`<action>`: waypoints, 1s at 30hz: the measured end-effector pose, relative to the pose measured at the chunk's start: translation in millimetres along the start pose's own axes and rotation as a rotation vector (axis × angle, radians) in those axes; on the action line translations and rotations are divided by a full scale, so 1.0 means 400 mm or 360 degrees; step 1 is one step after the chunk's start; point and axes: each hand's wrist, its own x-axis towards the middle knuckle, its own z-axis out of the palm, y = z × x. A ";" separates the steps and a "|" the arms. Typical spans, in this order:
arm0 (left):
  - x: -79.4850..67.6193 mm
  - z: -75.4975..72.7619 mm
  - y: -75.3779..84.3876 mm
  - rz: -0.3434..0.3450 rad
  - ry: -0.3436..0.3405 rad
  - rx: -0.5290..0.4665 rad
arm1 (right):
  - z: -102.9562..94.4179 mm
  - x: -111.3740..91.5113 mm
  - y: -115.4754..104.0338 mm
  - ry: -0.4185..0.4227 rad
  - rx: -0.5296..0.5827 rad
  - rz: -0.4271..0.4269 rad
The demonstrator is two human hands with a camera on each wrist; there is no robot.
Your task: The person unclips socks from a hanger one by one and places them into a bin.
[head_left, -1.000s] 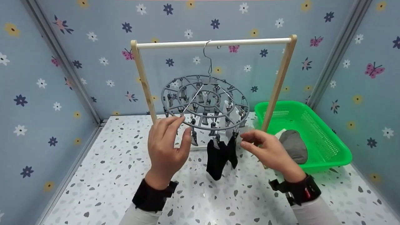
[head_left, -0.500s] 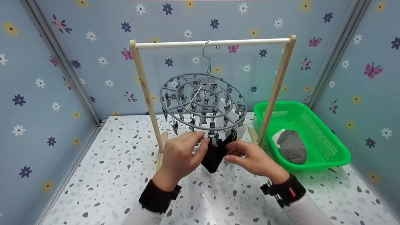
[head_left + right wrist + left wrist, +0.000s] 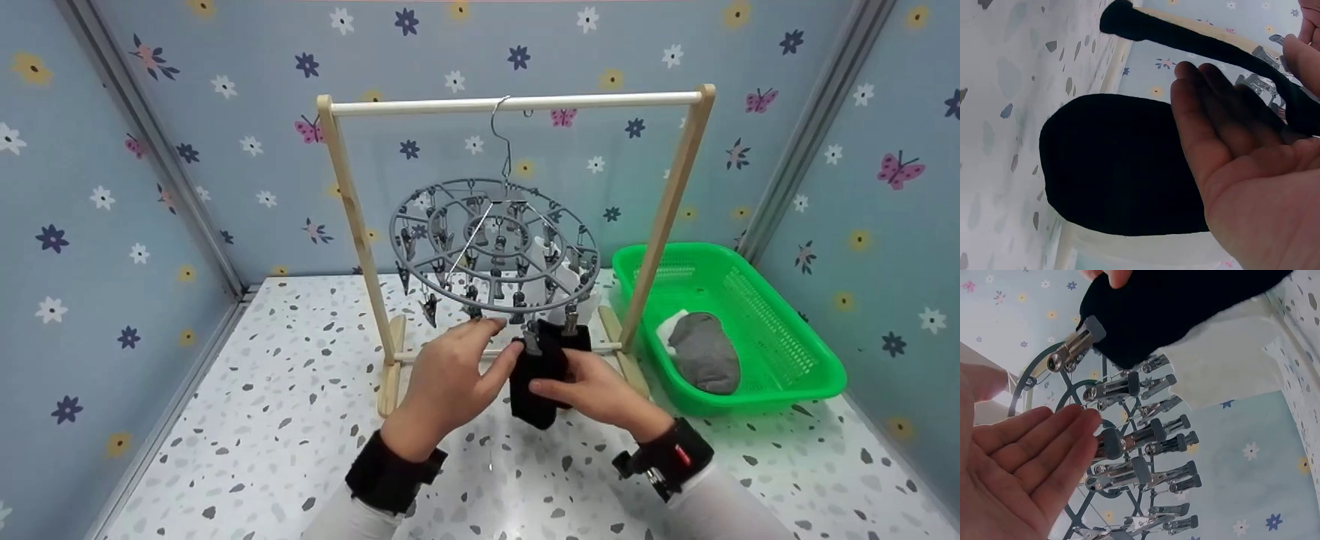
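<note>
The front black sock (image 3: pixel 534 367) is hung from a clip (image 3: pixel 532 343) below the near edge of the round grey hanger (image 3: pixel 495 308), above the table (image 3: pixel 487 495). A second black sock (image 3: pixel 584 340) is clipped just behind it. The cloth can be judged light, soft and limp, with little risk of slipping or breaking; it is best taken by the flat sides, between thumb and fingers, just under the clip, since the hanger can be expected to swing if the cloth is pulled.

The right hand (image 3: pixel 611 390) is brought in from the side, its fingers held nearly straight behind the front sock and its thumb laid across the front. Whether the cloth is truly pinched cannot be told.

The left hand (image 3: pixel 454 390) is raised beside the same sock, palm turned inward; its fingers are kept straight and close together, the thumb is set apart from them, and nothing is held. Both wrists are angled inward, and each is wrapped in a black band.
</note>
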 end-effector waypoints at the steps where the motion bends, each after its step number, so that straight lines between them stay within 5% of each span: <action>1: -0.001 0.005 0.001 -0.0032 -0.0026 -0.0037 | -0.002 0.000 0.001 0.0005 0.0014 0.0008; 11: -0.012 0.050 -0.003 -0.0461 -0.0253 -0.0611 | -0.003 0.002 0.003 -0.0057 0.0104 -0.0041; 18: -0.019 0.075 -0.007 -0.0743 -0.0301 -0.1007 | 0.001 0.000 0.004 -0.0116 0.0135 -0.0061; 24: -0.017 0.086 0.000 -0.0840 -0.0312 -0.1269 | 0.008 0.000 0.000 -0.0125 0.0097 -0.0061; 30: -0.020 0.090 0.003 -0.0878 -0.0234 -0.1277 | 0.011 -0.004 -0.011 -0.0146 0.0067 -0.0027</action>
